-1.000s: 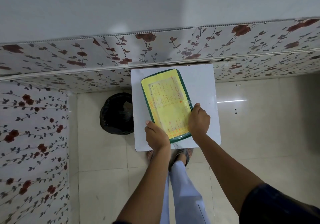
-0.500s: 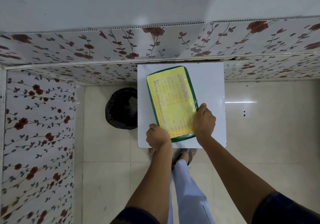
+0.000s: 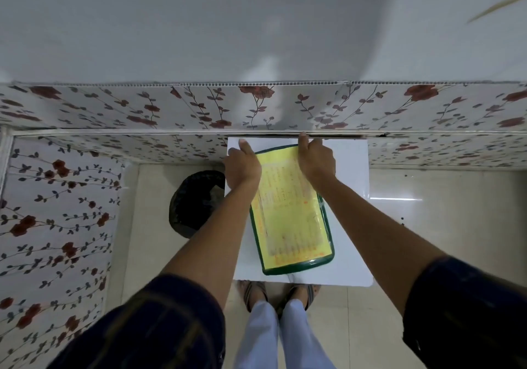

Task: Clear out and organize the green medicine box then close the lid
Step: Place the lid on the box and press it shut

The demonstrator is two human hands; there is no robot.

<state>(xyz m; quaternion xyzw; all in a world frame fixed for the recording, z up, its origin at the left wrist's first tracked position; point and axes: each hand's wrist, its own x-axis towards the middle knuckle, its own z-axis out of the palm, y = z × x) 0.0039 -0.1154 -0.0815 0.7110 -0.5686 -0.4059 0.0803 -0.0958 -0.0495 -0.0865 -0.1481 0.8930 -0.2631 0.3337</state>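
Clearly the green medicine box point(image 3: 291, 212) lay closed on the white surface point(image 3: 350, 226), slanted, its near end close to the near edge and its far end toward the far edge against the flowered wall panel point(image 3: 256, 106). Both hands reached to that far end: the left hand point(image 3: 242, 166) pressed on the far-left corner of the lid with fingers extended, the right hand point(image 3: 315, 159) curled over the far-right corner, gripping the rim. Whether the left actually pinched anything could not be told.

Judging from this, lifting the lid from the far end risked swinging it into the wall panel, which stood just beside the box and left little room. An uneven pull might have skidded the box toward the near edge, above the person's sandalled feet point(image 3: 256, 294). A black bin point(image 3: 194, 203) sat on the floor beside the surface's left edge.
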